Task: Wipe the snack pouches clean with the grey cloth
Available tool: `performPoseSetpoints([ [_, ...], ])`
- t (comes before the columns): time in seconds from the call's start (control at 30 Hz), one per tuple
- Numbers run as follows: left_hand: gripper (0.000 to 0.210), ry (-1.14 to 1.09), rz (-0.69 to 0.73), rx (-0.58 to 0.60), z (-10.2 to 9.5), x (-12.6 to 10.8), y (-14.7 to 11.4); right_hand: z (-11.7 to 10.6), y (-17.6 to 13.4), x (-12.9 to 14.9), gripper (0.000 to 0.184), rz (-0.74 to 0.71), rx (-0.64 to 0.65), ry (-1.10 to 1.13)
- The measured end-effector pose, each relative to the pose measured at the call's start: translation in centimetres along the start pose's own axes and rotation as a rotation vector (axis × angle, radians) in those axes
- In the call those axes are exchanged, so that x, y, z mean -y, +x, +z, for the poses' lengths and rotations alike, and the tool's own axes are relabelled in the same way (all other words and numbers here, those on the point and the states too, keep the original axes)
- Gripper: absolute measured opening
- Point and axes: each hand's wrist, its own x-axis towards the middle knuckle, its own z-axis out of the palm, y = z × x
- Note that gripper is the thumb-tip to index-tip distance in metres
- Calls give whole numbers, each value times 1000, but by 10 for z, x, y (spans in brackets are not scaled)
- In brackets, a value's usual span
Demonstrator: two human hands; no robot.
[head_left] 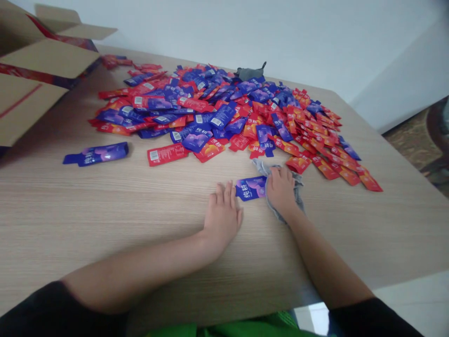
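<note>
left fingers (226, 194) lie slightly spread, right fingers (280, 174) grip grey cloth (299, 193) against blue sachet (251, 188), long axis sideways, lettered end leftward

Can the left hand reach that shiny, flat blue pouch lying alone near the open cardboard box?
Probably yes: the bare left hand rests flat on the pale wood-grain table, and nothing appears to block its way to that blue pouch.

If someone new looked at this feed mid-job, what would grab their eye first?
The big heap of red and blue packets, spread over the far part of the table. Nearer, the right hand is on a grey cloth at one end of a blue packet. At far left, an open carton looms.
</note>
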Motion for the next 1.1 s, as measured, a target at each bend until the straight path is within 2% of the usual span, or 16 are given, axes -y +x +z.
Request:
performPoseSetpoints([
  [0.07,65,-1,-8,3,0,0,0,-4,2,2,34,17,-51,63],
  [0.13,64,-3,-11,-2,-1,-1,0,-7,-2,19,35,-90,-59,158],
  [0.23,62,-5,-9,-3,-2,-1,0,-9,-12,50,35,-335,53,221],
  [0.3,62,-2,-8,3,-3,-1,0,-7,-15,59,35,-408,115,181],
  [0.4,64,-1,-7,2,-2,-1,0,-1,-11,44,34,-328,105,73],
  [0.53,65,-8,-10,1,-1,0,0,3,3,6,36,-84,54,-6],
  [0.63,64,-11,-18,-6,0,-1,-1,-3,6,4,34,7,-18,32],
  [0.73,64,-5,-17,-12,-1,-1,0,-12,-3,30,35,-83,-94,141],
  [0.83,63,-1,-12,-10,-3,-2,0,-14,-16,56,35,-298,21,186],
  [0.9,62,-4,-10,-5,-4,-1,0,-10,-21,60,35,-385,110,136],
  [0.97,62,-5,-8,-3,-4,-1,0,-5,-21,49,34,-362,122,50],
  [1.1,65,-8,-3,-12,-1,-1,0,2,-9,12,34,-141,45,-58],
])
